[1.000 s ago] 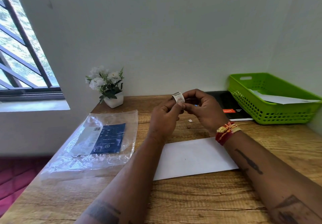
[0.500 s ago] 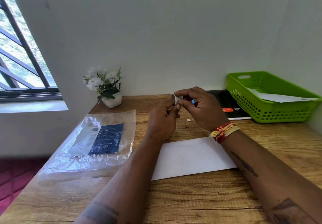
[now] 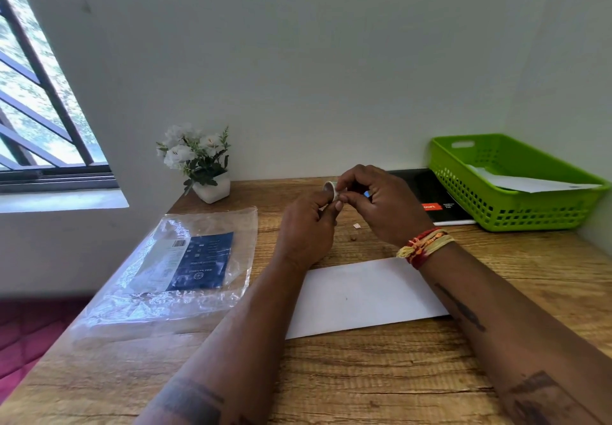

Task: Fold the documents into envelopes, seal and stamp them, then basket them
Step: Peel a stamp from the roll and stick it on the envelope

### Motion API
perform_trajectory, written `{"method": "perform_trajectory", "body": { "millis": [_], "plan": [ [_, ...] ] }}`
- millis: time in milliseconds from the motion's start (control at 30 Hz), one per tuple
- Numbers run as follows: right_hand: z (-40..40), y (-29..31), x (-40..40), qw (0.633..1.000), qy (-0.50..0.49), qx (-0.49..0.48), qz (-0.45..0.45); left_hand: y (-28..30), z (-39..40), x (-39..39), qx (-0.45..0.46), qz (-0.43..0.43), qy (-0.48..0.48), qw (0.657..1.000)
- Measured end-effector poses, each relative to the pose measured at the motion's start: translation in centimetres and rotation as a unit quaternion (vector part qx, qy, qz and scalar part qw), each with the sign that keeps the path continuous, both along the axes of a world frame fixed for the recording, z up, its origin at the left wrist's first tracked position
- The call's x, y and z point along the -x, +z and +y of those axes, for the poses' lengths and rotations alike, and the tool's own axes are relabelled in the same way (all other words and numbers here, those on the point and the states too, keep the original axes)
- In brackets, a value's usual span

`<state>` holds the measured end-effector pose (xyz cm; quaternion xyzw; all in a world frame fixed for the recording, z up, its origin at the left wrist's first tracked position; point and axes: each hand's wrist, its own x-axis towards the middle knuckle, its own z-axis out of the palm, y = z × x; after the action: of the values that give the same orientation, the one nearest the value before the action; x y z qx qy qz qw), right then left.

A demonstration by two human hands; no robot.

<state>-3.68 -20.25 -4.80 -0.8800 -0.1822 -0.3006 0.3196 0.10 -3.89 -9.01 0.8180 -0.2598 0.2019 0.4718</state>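
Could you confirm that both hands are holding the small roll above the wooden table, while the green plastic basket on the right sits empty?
Not quite: the head view shows the green plastic basket already holds a white envelope. The rest stands: the left hand and right hand hold the small roll above the wooden table.
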Motion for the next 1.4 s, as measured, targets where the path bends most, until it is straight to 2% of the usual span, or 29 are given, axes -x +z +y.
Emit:
{"method": "perform_trajectory", "body": {
  "millis": [833, 1100, 1400],
  "plan": [
    [-0.21, -0.24, -0.16, 0.999, 0.017, -0.004, 0.037, 0.33, 0.07, 0.27, -0.023, -0.014, 0.001, 1.000],
    [-0.19, -0.57, -0.29, 0.998, 0.023, -0.004, 0.061, 0.09, 0.20, 0.15, -0.050, 0.002, 0.008, 0.999],
    [-0.07, -0.69, -0.20, 0.998, 0.015, -0.023, 0.059, -0.01, 0.00, 0.07, -0.028, 0.025, 0.000, 0.999]
  ]
}}
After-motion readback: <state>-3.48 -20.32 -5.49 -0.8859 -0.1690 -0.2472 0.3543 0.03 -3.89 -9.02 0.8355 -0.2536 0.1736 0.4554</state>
